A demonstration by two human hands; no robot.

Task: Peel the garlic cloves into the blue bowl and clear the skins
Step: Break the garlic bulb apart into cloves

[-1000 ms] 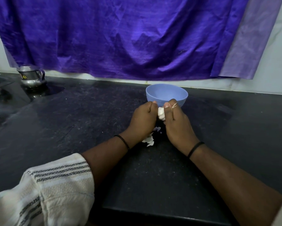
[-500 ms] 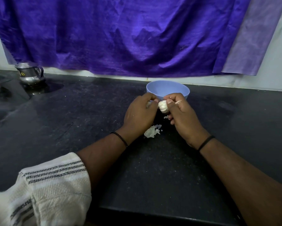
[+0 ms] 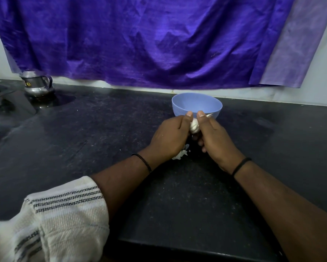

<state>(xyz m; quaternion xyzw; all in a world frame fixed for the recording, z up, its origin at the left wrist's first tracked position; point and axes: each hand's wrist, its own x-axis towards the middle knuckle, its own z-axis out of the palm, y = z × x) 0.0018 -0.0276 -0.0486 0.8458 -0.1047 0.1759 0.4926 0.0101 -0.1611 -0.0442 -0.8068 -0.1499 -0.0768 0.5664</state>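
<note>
Both hands are back together now — the left hand (image 3: 170,140) and right hand (image 3: 215,140) each have a closed grip on the garlic bulb (image 3: 194,127), thumbs pressed on top, where half a second ago they had drawn slightly apart. It sits just short of the blue bowl (image 3: 196,104), at the bowl's 6 o'clock. Loose skins (image 3: 179,155) lie on the table (image 3: 102,140) beneath the left hand — I'd say a clove is about to break free.
</note>
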